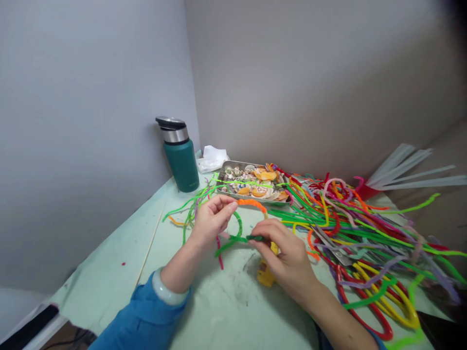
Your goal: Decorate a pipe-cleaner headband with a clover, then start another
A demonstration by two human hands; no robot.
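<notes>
At four o'clock from the left hand (213,218) pinching a curved, fuzzy orange pipe cleaner (255,203), the right hand (283,250) clasps a slim dark-green piece (256,238) by a fuzzy green pipe cleaner (240,226), already curled, its tail apparently loose.

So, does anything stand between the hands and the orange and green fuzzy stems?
Nothing visible: the left hand pinches the orange stem, the right hand the green stem. The yellow object shows behind the right hand.
</notes>
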